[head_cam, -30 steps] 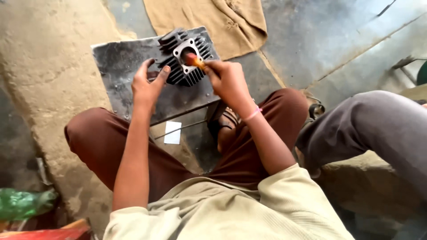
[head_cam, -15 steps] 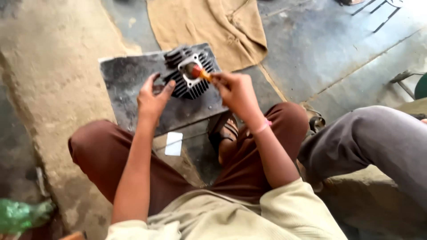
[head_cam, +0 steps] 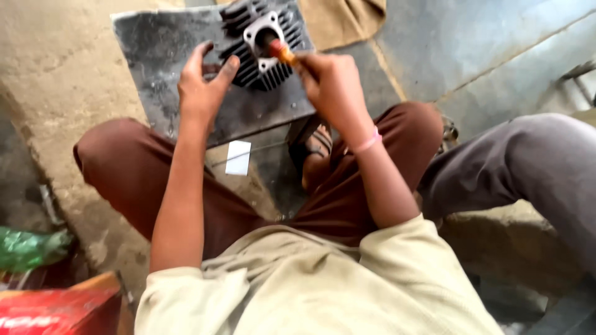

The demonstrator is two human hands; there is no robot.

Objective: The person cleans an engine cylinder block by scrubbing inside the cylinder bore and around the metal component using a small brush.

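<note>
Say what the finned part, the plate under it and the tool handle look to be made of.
Finned part: cast metal by the look, dull dark grey with a paler flange. Plate: likely sheet metal, grey, scuffed and flat-edged. Tool handle: orange, glossy, probably plastic; mostly hidden in the right hand.

left hand (head_cam: 202, 93) steadies finned cylinder (head_cam: 264, 43) | right hand (head_cam: 332, 84) grips orange tool (head_cam: 282, 53)

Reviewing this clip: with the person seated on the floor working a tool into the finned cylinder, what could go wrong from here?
1. The cylinder lies loose on a metal sheet, steadied only by the left hand; it may slide or tip under pressure.
2. The right hand pushes an orange-handled tool into the bore; a slip could drive knuckles onto the fins or scratch the bore.
3. Another person's leg sits close on the right and could nudge the working arm.
</note>
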